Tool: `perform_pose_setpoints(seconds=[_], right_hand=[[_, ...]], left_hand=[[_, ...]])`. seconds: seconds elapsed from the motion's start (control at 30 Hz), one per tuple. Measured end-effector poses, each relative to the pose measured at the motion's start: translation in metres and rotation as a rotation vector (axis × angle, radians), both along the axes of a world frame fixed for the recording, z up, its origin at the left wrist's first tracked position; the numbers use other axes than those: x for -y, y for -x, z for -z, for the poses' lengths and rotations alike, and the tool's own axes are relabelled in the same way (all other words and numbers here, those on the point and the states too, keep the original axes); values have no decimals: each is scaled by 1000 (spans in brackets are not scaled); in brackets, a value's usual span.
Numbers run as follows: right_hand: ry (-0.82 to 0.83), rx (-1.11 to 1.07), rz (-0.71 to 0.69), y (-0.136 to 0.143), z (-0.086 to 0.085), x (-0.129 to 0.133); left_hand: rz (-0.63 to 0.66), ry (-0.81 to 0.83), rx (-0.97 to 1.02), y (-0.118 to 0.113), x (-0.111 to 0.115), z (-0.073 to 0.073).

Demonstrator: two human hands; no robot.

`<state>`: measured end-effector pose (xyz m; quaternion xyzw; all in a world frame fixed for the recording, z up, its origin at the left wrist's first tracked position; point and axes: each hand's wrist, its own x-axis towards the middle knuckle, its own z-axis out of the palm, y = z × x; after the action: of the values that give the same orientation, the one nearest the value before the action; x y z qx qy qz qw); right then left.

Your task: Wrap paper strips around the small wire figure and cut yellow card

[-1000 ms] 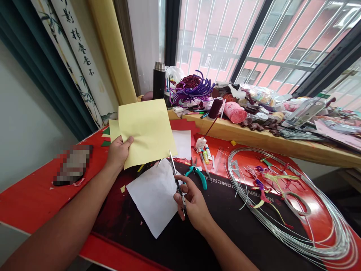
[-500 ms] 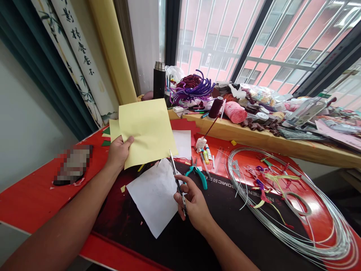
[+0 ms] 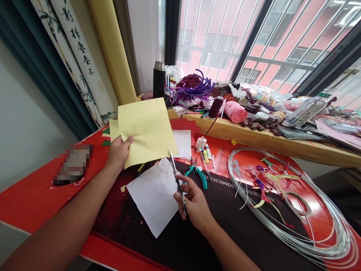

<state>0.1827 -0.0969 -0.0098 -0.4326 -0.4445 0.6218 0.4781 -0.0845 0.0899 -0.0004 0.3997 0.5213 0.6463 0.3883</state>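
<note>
As the yellow paper (image 3: pixel 149 128) looks light and creasable, the left hand (image 3: pixel 118 151) sensibly pinches its eight-o'clock edge while the right hand (image 3: pixel 195 207) grips scissors (image 3: pixel 177 183).

L hand (image 3: pixel 118 153) holds yel. paper (image 3: pixel 148 130), R hand (image 3: pixel 194 205) scissors (image 3: pixel 177 183).

Head view: close above red table (image 3: pixel 31 192), facing forward-down, window (image 3: pixel 220 34) ahead.

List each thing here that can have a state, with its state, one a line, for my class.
Left hand: gripping the yellow paper
Right hand: holding the scissors
Yellow paper: held up, slightly creased
Scissors: blades apparently together
White paper: lying on the black mat
Pliers: handles spread
Wire: coiled
Flask: upright, lid on
</note>
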Motion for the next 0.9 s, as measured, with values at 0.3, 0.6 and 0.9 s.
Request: perform_pose_setpoints(seconds=[0.3, 0.6, 0.9], right_hand=[[-8, 38, 25, 0, 2, 0], [6, -10, 15, 0, 5, -1], [3, 35, 18, -1, 1, 0]], left_hand=[[-11, 0, 29, -3, 2, -4], [3, 17, 34, -5, 3, -3], [32, 26, 42, -7, 6, -5]])
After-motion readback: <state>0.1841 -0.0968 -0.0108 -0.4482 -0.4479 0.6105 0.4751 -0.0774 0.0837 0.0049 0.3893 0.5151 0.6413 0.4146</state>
